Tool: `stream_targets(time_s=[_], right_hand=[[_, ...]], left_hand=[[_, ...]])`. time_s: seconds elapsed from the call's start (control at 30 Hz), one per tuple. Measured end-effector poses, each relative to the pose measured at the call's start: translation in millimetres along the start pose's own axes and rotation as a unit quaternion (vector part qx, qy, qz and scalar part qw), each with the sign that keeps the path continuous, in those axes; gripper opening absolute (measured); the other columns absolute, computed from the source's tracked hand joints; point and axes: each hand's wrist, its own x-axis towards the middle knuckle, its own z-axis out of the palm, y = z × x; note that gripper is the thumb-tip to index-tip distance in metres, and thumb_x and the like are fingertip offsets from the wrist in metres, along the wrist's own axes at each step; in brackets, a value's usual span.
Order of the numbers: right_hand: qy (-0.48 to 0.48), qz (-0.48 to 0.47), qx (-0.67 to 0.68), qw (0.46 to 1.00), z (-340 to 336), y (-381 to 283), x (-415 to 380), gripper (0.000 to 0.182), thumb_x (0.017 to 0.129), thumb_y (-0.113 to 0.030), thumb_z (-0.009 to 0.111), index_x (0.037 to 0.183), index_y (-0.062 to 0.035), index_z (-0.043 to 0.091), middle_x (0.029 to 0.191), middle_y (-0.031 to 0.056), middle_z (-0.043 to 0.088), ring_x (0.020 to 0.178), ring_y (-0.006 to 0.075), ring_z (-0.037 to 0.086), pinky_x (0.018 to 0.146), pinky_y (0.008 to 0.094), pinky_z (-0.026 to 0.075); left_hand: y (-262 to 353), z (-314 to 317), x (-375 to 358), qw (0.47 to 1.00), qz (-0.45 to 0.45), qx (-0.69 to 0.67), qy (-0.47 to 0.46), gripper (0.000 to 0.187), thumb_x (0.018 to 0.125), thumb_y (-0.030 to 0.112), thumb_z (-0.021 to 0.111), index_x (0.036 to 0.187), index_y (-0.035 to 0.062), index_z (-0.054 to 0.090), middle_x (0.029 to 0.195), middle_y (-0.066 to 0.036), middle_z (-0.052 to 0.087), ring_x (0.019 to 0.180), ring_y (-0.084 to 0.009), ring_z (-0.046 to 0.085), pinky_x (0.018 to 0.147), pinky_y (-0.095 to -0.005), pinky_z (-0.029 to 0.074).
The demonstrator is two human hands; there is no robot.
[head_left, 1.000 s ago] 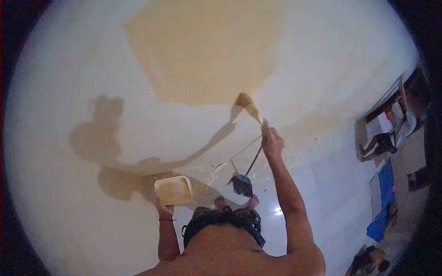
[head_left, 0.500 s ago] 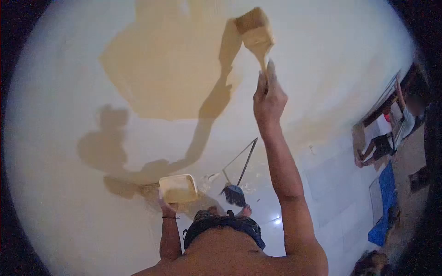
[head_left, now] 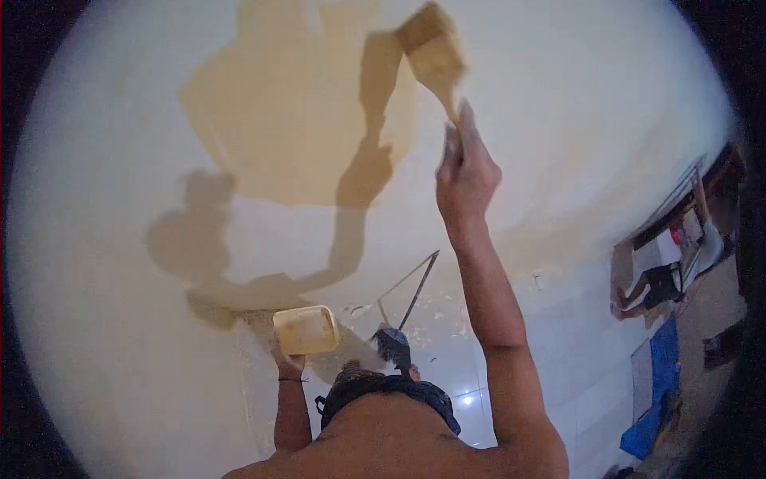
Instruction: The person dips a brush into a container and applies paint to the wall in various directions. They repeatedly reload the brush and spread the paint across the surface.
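Observation:
My right hand is raised high and closed round the handle of a wide paintbrush, its bristles pointing up and left near the wall. A large patch of yellow-tan paint covers the wall to the left of the brush. Low at the left, my left hand grips a small pale rectangular plastic tub from below, with tan paint showing inside. The tub hides most of that hand's fingers. Shadows of my arm, head and the brush fall across the wall.
A broom leans against the wall by my feet. Chips of debris lie along the wall's base on the white tiled floor. To the right, another person is near a doorway, and a blue sheet lies on the floor.
My right hand's paintbrush has moved slightly up and left, its shadow shifting too. The tub in my left hand has tilted a little. The camera view has turned slightly.

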Motion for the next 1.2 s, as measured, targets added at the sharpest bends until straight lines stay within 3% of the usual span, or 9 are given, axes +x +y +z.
stream_targets(time_s=[0.27,0.57,0.83,0.9,0.97,1.03,1.07,1.1,1.2], right_hand=[[-0.188,0.069,-0.066,0.978,10.8,19.2,-105.4,0.049,0.095,-0.010,0.065,0.142,-0.0107,0.054,0.074,0.0215,0.063,0.058,0.0319,0.065,0.056,0.0399,0.051],[-0.007,0.014,0.016,1.000,-21.0,-42.4,22.6,0.040,0.097,-0.012,0.064,0.137,-0.0110,0.059,0.068,0.0140,0.060,0.052,0.0270,0.057,0.051,0.0387,0.047],[-0.175,0.143,-0.021,0.974,-44.7,11.2,-157.2,0.041,0.098,-0.014,0.062,0.138,-0.0087,0.058,0.083,0.0209,0.069,0.063,0.0300,0.068,0.058,0.0385,0.052],[-0.158,0.162,0.019,0.974,-55.7,12.1,-206.8,0.036,0.098,-0.016,0.063,0.133,-0.0063,0.062,0.081,0.0197,0.070,0.060,0.0235,0.065,0.056,0.0355,0.049],[-0.160,0.166,0.051,0.972,-74.1,-3.8,-249.1,0.034,0.099,-0.017,0.063,0.130,-0.0049,0.065,0.077,0.0167,0.070,0.057,0.0183,0.062,0.054,0.0332,0.047],[-0.182,0.380,0.111,0.900,-107.4,-35.8,-272.8,0.035,0.100,-0.020,0.061,0.128,-0.0002,0.066,0.065,-0.0030,0.050,0.058,0.0047,0.040,0.050,0.0261,0.034],[-0.204,0.389,0.114,0.891,-126.1,-49.3,-282.2,0.035,0.100,-0.020,0.061,0.128,-0.0002,0.066,0.065,-0.0030,0.050,0.058,0.0047,0.040,0.050,0.0261,0.034],[-0.221,0.409,0.109,0.879,-141.9,-59.3,-285.8,0.034,0.099,-0.021,0.064,0.126,-0.0008,0.067,0.066,-0.0026,0.052,0.057,0.0055,0.041,0.050,0.0254,0.035],[-0.307,0.416,0.057,0.854,-176.8,-80.7,-268.1,0.032,0.096,-0.021,0.069,0.121,-0.0017,0.070,0.067,0.0019,0.062,0.054,0.0077,0.048,0.051,0.0269,0.040]], left_hand=[[-2.7,33.3,13.9,1.000,-0.022,-0.009,-0.018,0.059,0.101,0.051,0.050,0.139,0.0062,0.051,0.133,-0.012,0.060,0.123,-0.0285,0.058,0.106,-0.0476,0.046],[10.0,56.4,5.6,0.999,-0.040,0.011,-0.035,0.059,0.101,0.053,0.047,0.137,0.0067,0.054,0.130,-0.010,0.062,0.120,-0.0275,0.060,0.104,-0.0460,0.048],[-17.2,47.3,-11.1,0.998,-0.016,0.012,-0.054,0.056,0.105,0.047,0.040,0.141,0.0045,0.050,0.136,-0.013,0.059,0.122,-0.0284,0.059,0.106,-0.0448,0.047],[1.9,63.0,-19.3,0.847,0.241,0.441,-0.175,0.056,0.107,0.043,0.037,0.143,0.0024,0.046,0.137,-0.014,0.057,0.125,-0.0280,0.057,0.108,-0.0436,0.045],[-14.5,36.1,5.4,0.996,-0.028,0.053,-0.071,0.056,0.107,0.043,0.037,0.144,0.0013,0.045,0.137,-0.015,0.057,0.128,-0.0275,0.055,0.110,-0.0420,0.044],[-6.5,49.9,-5.0,0.990,0.017,0.097,-0.103,0.056,0.107,0.040,0.040,0.146,0.0007,0.043,0.138,-0.015,0.056,0.130,-0.0270,0.053,0.111,-0.0413,0.042],[-15.3,25.3,3.9,0.939,0.160,0.262,-0.152,0.052,0.107,0.036,0.043,0.145,0.0006,0.044,0.141,-0.013,0.054,0.132,-0.0254,0.050,0.113,-0.0399,0.039],[-9.6,51.7,3.4,0.997,-0.010,0.000,-0.081,0.047,0.106,0.032,0.045,0.142,0.0023,0.046,0.142,-0.011,0.052,0.133,-0.0238,0.049,0.113,-0.0393,0.039],[-6.5,87.3,-12.8,0.994,0.038,0.013,-0.099,0.043,0.106,0.032,0.045,0.140,0.0053,0.048,0.140,-0.009,0.053,0.131,-0.0223,0.049,0.112,-0.0385,0.039]])
